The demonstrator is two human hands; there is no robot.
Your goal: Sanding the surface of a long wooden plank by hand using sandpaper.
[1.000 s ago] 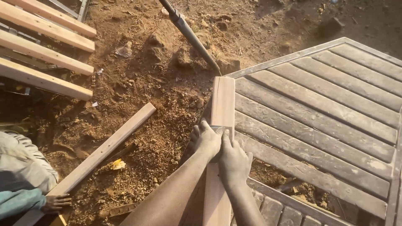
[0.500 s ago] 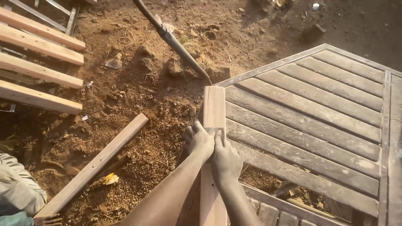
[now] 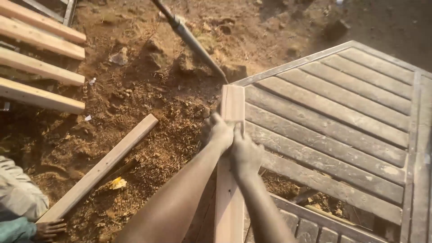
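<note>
Centre frame: left hand point(image 3: 218, 131) and right hand point(image 3: 245, 153) clamped together on pale grooved plank point(image 3: 232, 108); best kept flush along slatted panel point(image 3: 342, 130) edge.

Both bare forearms reach forward, side by side. The left hand point(image 3: 217, 131) and right hand point(image 3: 245, 153) are closed, knuckles up, touching each other.

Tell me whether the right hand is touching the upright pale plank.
Touching. The head view shows the right hand pressed against the pale plank, fingers over its face with no gap, beside the left hand.
</note>
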